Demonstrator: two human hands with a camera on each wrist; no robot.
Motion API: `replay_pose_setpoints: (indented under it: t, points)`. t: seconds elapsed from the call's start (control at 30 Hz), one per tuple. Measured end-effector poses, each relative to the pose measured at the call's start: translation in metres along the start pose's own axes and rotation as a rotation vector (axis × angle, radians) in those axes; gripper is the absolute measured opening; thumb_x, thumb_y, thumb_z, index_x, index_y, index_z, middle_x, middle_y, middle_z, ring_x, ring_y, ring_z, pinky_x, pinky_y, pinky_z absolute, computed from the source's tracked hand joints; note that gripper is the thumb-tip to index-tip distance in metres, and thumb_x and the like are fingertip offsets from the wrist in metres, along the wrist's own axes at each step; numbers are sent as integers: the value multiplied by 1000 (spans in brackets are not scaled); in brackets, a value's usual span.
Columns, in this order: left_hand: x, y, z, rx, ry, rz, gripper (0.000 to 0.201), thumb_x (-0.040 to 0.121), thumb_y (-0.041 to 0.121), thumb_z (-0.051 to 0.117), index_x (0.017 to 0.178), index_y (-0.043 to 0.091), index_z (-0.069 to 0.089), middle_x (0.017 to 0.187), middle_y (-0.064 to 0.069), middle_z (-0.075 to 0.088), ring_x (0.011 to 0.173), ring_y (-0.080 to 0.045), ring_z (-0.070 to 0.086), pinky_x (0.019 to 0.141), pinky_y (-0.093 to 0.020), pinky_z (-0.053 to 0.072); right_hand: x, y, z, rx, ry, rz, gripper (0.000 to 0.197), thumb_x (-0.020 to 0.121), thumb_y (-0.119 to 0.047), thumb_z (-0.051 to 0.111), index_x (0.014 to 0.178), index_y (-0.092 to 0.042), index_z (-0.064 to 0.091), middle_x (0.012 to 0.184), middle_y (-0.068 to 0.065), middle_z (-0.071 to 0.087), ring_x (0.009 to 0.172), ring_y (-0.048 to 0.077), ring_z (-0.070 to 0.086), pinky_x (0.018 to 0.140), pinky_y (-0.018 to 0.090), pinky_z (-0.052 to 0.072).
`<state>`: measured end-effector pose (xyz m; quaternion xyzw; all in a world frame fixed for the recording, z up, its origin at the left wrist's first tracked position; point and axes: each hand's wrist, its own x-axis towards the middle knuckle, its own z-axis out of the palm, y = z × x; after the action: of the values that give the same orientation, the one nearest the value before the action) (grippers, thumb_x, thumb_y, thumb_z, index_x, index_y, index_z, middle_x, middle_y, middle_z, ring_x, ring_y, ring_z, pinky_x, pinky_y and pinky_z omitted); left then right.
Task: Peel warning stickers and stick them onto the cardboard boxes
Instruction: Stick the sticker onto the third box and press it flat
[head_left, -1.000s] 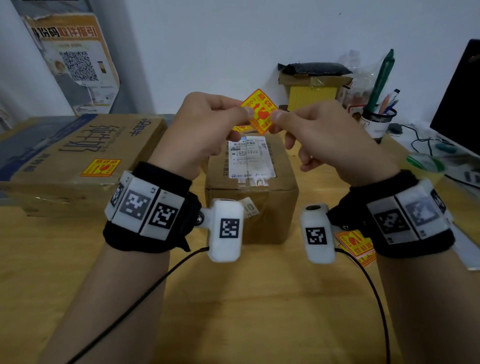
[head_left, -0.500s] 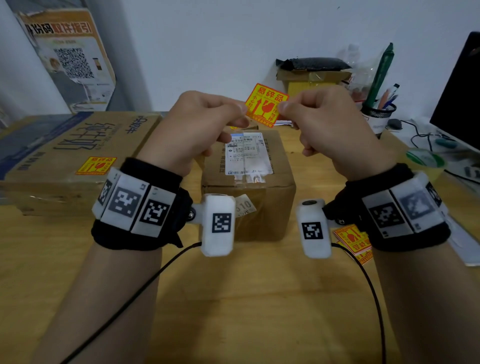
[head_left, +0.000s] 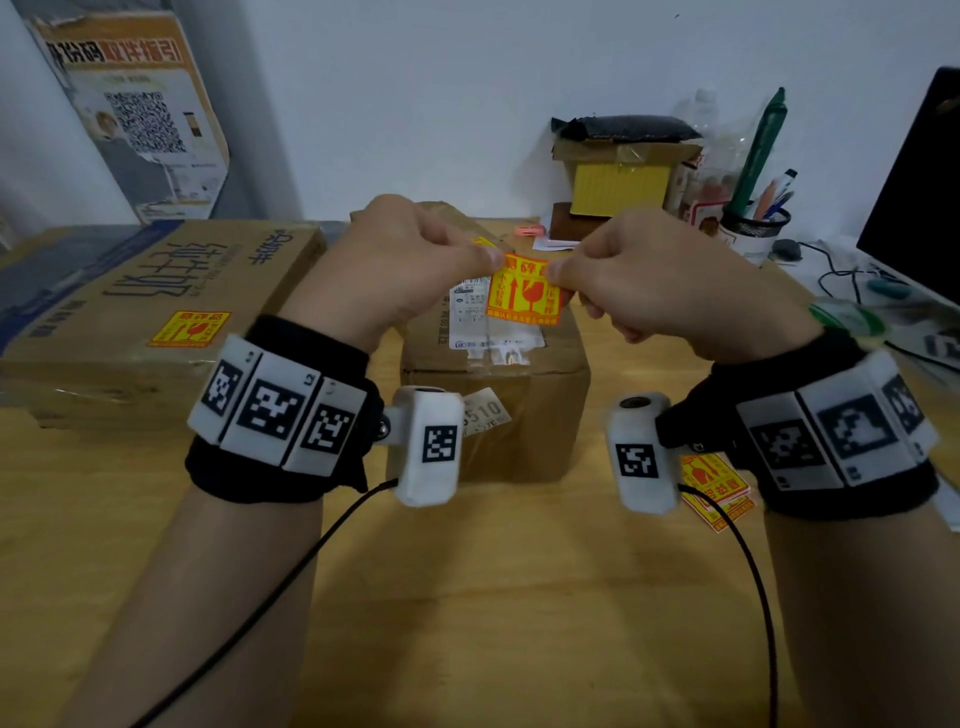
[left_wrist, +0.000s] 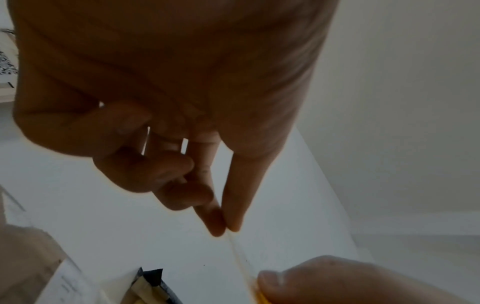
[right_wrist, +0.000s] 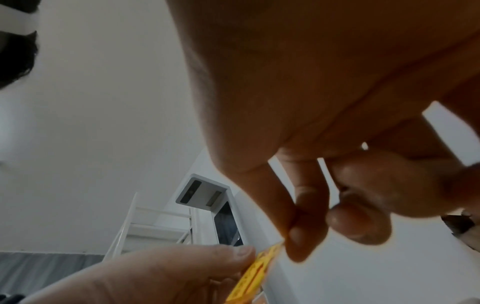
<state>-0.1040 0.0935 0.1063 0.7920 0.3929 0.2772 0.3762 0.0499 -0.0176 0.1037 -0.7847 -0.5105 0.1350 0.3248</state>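
A yellow-and-red warning sticker (head_left: 524, 291) hangs upright in the air over the top of the small cardboard box (head_left: 493, 405). My left hand (head_left: 488, 257) pinches its upper left corner and my right hand (head_left: 558, 270) pinches its upper right corner. The left wrist view shows thumb and forefinger of the left hand (left_wrist: 224, 228) closed on the sticker (left_wrist: 241, 261), seen edge-on. In the right wrist view the right hand (right_wrist: 293, 236) pinches the sticker (right_wrist: 257, 269) the same way. The large flat box (head_left: 156, 280) at left carries one sticker (head_left: 189, 328).
A small stack of stickers (head_left: 719, 493) lies on the wooden table (head_left: 493, 597), under my right wrist. At the back right stand a yellow box (head_left: 621, 187), a pen cup (head_left: 753, 228) and a dark monitor (head_left: 919, 197). A poster (head_left: 135, 114) leans at the back left.
Both hands have come down with the sticker, from in front of the wall to just over the small box's top. The sticker has turned from tilted to nearly level.
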Motion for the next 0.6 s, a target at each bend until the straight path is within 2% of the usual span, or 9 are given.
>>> replay_pose_setpoints:
  t: [0.07, 0.13, 0.23, 0.27, 0.33, 0.4, 0.47, 0.53, 0.6]
  points:
    - [-1, 0, 0, 9, -25, 11, 21, 85, 43, 76, 81, 23, 77, 31, 23, 46, 38, 4, 45, 46, -15, 30, -1, 0, 1, -39, -23, 23, 47, 100, -33, 59, 81, 10, 68, 64, 18, 49, 50, 22, 40, 49, 30, 35]
    - [-2, 0, 0, 60, -59, 19, 23, 85, 43, 76, 86, 21, 80, 30, 24, 45, 44, 3, 47, 45, -14, 31, -1, -1, 1, -82, -39, 36, 50, 99, -35, 61, 64, 1, 63, 58, 15, 45, 46, 20, 37, 48, 28, 32]
    - [-2, -1, 0, 168, -96, 15, 25, 84, 46, 76, 87, 22, 80, 33, 17, 48, 43, 6, 50, 35, -9, 28, -3, -3, 3, -124, -70, 48, 52, 98, -37, 62, 55, -8, 58, 53, 13, 46, 43, 19, 37, 47, 25, 32]
    - [-1, -1, 0, 200, -104, 7, 26, 84, 47, 76, 89, 21, 80, 38, 13, 51, 45, 3, 51, 33, -9, 26, -3, -3, 4, -125, -80, 53, 52, 98, -38, 62, 55, -10, 59, 55, 13, 47, 45, 19, 39, 47, 25, 33]
    - [-1, -1, 2, 242, -115, -9, 29, 84, 49, 75, 93, 22, 81, 55, 7, 54, 54, -4, 49, 41, -13, 31, -3, -2, 5, -128, -90, 61, 50, 99, -39, 61, 63, -4, 63, 61, 15, 49, 50, 21, 42, 49, 27, 34]
    - [-1, -2, 4, 247, -119, -17, 28, 85, 48, 74, 96, 23, 81, 69, 7, 61, 63, -3, 50, 51, -20, 32, -1, 0, 6, -129, -93, 65, 51, 99, -40, 61, 81, 7, 70, 67, 15, 50, 55, 23, 44, 49, 28, 35]
    - [0, -4, 6, 245, -125, -19, 27, 85, 46, 75, 94, 22, 81, 77, 7, 66, 68, -3, 52, 55, -22, 34, 0, 2, 7, -124, -98, 67, 52, 99, -40, 60, 95, 10, 71, 70, 15, 50, 59, 24, 45, 50, 28, 35]
    - [2, -6, 7, 233, -138, -14, 27, 82, 46, 77, 90, 21, 82, 75, 5, 67, 72, -7, 56, 62, -24, 39, 1, 3, 7, -131, -103, 69, 51, 100, -41, 60, 96, 9, 72, 71, 15, 51, 60, 24, 45, 51, 28, 36]
    - [4, -8, 8, 233, -146, -13, 28, 80, 47, 78, 89, 21, 82, 78, 4, 70, 80, -12, 60, 72, -30, 45, 1, 3, 7, -138, -105, 73, 52, 100, -41, 60, 91, 9, 72, 71, 15, 51, 59, 24, 46, 51, 27, 37]
